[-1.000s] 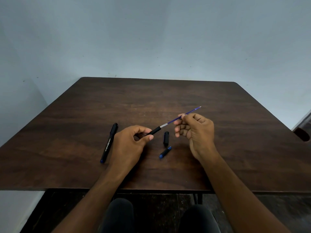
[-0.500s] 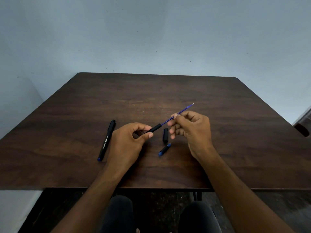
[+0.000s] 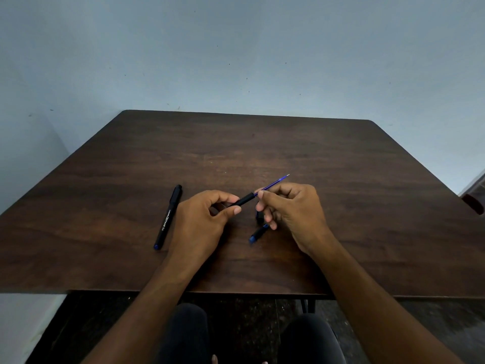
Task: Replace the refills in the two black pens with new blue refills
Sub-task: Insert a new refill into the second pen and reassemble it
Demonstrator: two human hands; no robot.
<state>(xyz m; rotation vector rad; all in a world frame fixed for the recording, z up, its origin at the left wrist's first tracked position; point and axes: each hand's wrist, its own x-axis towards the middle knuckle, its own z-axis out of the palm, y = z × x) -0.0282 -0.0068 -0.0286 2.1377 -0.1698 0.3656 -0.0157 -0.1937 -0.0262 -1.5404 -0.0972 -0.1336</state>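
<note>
My left hand (image 3: 203, 222) grips a black pen barrel (image 3: 244, 200) between thumb and forefinger, its open end pointing up and right. My right hand (image 3: 291, 208) pinches a thin blue refill (image 3: 274, 183) whose lower part sits inside that barrel; its metal tip sticks out toward the far right. A second black pen (image 3: 168, 216) with white lettering and a blue end lies whole on the table to the left of my left hand. A short black piece with a blue end (image 3: 258, 233) lies below my right fingers. Another black piece (image 3: 259, 218) is mostly hidden behind them.
The dark wooden table (image 3: 341, 179) stands against a pale blue wall. Its front edge runs just above my knees. A dark rounded object (image 3: 473, 203) shows at the far right edge beyond the table.
The refill has slid deeper into the barrel, so less of it shows between my hands. My right hand has moved closer to my left.
</note>
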